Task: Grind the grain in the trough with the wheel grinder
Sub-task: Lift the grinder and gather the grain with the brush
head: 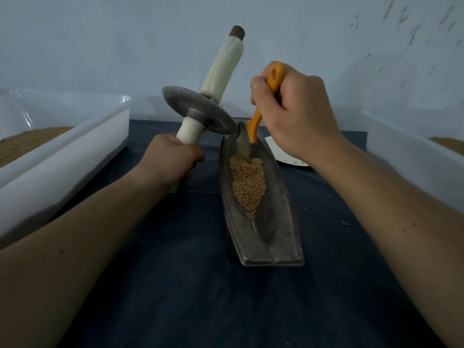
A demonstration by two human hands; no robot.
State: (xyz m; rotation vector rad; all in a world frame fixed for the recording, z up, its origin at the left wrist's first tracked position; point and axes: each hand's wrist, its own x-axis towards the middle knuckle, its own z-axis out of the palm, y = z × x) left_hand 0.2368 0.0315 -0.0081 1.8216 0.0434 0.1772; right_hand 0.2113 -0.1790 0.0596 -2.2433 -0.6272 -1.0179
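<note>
A long grey metal trough (281, 222) lies lengthwise on the dark cloth, with a pile of tan grain (247, 183) in its far half. My left hand (173, 160) grips the near white-wrapped handle of the wheel grinder (198, 109), holding it tilted in the air left of the trough, its metal disc clear of the grain. My right hand (291, 109) grips an orange-handled brush (261, 114) whose bristles touch the far end of the grain pile.
A white plastic bin (75, 156) with brown meal stands at the left, and another white bin (414, 159) at the right. A white paper plate (283, 154) lies behind the trough, right of it. Small crumbs dot the cloth. A pale wall closes the back.
</note>
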